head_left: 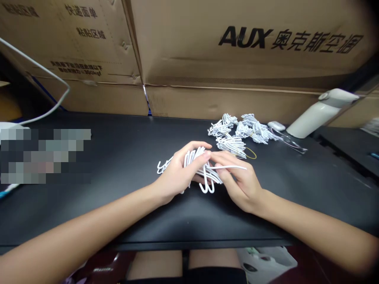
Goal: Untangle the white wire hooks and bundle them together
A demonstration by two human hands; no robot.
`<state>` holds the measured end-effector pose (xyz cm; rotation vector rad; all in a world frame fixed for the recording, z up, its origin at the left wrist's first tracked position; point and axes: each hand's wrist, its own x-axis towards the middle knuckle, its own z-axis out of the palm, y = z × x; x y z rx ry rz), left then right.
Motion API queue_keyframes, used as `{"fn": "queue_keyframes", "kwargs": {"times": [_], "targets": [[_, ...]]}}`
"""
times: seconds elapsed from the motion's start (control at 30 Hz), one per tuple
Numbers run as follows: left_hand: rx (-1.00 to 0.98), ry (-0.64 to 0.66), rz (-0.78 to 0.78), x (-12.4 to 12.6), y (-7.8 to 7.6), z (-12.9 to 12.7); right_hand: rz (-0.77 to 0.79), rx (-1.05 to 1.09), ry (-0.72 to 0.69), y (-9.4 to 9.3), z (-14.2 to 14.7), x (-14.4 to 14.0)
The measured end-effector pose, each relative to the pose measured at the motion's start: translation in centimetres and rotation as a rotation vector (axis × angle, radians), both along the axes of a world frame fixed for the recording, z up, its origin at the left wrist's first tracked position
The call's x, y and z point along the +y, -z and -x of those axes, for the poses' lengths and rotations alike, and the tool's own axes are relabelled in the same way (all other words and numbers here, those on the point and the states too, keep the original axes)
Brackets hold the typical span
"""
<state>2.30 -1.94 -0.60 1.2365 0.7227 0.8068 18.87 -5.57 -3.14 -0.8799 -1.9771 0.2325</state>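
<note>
My left hand (174, 175) is closed around a bunch of white hooks (194, 156), thin rods with curved ends. Some hook ends stick out to the left beyond the fingers, and others hang below toward the front edge. My right hand (244, 183) closes on the right end of the same bunch, its fingertips meeting the left thumb. One white rod (232, 167) points right across the right hand's fingers. Just behind the hands lie several bundles of similar white hooks (231, 145), with a thin yellow rubber band (251, 153) beside the nearest one.
On the black table (124, 157), a white bottle (316, 118) leans at the back right. Near it are a small white case (276, 126) and a pair of glasses (291, 142). Cardboard boxes (192, 102) wall off the back. A white cable (50, 112) curves at the left.
</note>
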Motion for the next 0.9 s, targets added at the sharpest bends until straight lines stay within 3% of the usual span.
{"fn": "queue_keyframes", "kwargs": {"times": [0.23, 0.4, 0.53, 0.7, 0.9], "targets": [[-0.074, -0.007, 0.097, -0.1, -0.2, -0.1, 0.045, 0.008, -0.012, 0.1, -0.1, 0.0], [-0.165, -0.054, 0.053, 0.7, -1.5, 0.6, 0.072, 0.018, 0.098, 0.1, -0.2, 0.6], [-0.264, -0.168, 0.003, 1.9, -2.6, 1.4, 0.021, -0.293, 0.025, 0.1, 0.2, 1.2], [-0.268, -0.231, 0.036, 2.7, -2.2, 1.6, 0.076, -0.634, -0.167, 0.1, 1.5, 1.3], [-0.275, -0.253, 0.059, 2.5, -2.1, 1.5, 0.067, -0.415, -0.097, 0.3, 0.5, 2.1]]}}
